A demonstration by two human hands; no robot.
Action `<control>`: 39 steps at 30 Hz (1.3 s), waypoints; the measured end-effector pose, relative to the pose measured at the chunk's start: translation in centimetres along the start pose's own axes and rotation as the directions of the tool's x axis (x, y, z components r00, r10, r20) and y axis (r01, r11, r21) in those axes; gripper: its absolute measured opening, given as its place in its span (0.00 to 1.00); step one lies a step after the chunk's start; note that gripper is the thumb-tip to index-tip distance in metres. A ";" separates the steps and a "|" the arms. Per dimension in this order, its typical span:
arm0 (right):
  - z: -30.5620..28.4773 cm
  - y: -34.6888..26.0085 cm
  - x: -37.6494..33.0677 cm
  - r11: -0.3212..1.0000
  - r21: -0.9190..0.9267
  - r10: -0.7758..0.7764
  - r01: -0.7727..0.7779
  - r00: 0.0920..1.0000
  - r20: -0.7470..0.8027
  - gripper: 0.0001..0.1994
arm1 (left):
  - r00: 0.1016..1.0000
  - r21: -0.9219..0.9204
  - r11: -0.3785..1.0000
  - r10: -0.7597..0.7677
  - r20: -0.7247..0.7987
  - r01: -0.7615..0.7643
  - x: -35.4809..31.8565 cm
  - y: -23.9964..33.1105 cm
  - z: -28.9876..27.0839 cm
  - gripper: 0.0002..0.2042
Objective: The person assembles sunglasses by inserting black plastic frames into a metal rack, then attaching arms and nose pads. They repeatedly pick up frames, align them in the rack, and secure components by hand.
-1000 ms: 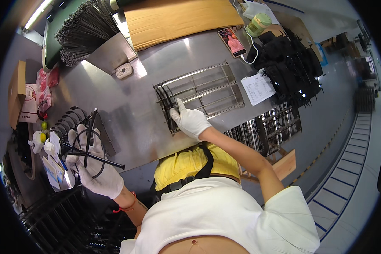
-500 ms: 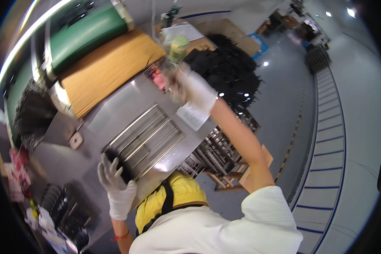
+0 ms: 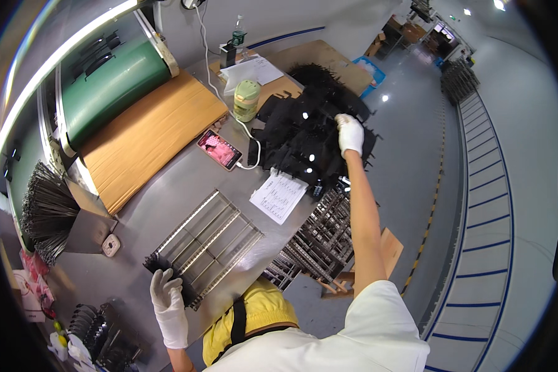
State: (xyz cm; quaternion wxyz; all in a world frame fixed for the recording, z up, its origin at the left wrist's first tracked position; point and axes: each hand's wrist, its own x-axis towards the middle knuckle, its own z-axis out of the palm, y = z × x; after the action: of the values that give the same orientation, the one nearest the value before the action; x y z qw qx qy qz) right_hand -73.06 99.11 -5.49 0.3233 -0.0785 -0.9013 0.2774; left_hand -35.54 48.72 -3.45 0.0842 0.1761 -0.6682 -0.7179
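My white-gloved left hand [image 3: 169, 305] is at the near left end of a metal wire rack [image 3: 214, 239] lying on the steel table. Its fingers are loosely bent and apart, beside a few black toothed parts [image 3: 187, 290] set along that end of the rack. Far out to the right, my right arm is stretched over a heap of thin black parts [image 3: 304, 127]. The gloved right hand [image 3: 350, 134] touches the heap's right side with its fingers curled closed. What lies between those fingertips cannot be made out.
A phone [image 3: 219, 149] on a white cable, a green cup [image 3: 247, 99] and a printed sheet [image 3: 279, 196] lie beyond the rack. Cardboard [image 3: 155, 136] fronts a green conveyor belt [image 3: 118, 87]. Stacked metal racks [image 3: 319, 232] stand at the right table edge. Black bristly parts [image 3: 46, 208] fill a bin at left.
My right hand has swung right, from near the phone and cup to the black heap. The left hand stays by the rack's end, its fingers less spread. The green cup now stands on the table.
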 end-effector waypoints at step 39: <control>3.8 -32.4 -37.0 0.928 0.321 -0.337 0.187 0.061 0.939 0.24 | 0.983 -0.904 0.409 0.178 -0.051 -0.121 -2.6 1.7 -12.7 0.30</control>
State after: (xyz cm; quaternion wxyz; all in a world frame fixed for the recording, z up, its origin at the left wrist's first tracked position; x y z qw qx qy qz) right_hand -45.44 58.50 -9.98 -0.3067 0.3074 -0.8665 0.2463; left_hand -28.67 37.71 -1.98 0.2112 0.0242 -0.1936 -0.9578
